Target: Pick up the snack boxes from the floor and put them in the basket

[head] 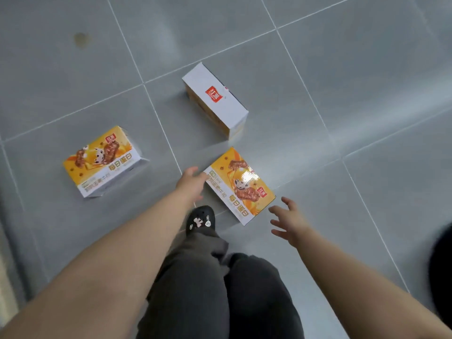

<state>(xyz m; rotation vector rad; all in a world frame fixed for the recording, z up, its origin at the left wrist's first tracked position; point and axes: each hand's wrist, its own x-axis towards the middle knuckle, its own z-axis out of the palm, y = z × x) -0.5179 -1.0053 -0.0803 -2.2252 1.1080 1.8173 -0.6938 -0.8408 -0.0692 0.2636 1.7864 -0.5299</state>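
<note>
Grey floor tiles (342,81) are carrying all 3 snack boxes in view, so I'm judging the job as barely begun. Nothing's sitting in a basket, and the basket isn't showing at all.

Taking the near box (241,185) as my ref pt:
- The left box (102,161) is lying picture side up well to the left of the near box, w/ nobody touching it.
- My left hand (190,182) is reaching in at the near box's left corner. Fingers are loose and fairly straight, touching or v. nearly touching the edge, not gripping yet.
- The far box (215,99) is standing on its side just beyond the near box, white panel up, and apart from it.
- My right hand (289,220) is hovering just beside the near box's right corner, fingers spread wide, holding nothing.

So I'm prob. setting up a 2-hand pickup of box no. 1. The other 2 are waiting, plus every drop into the basket.
</note>
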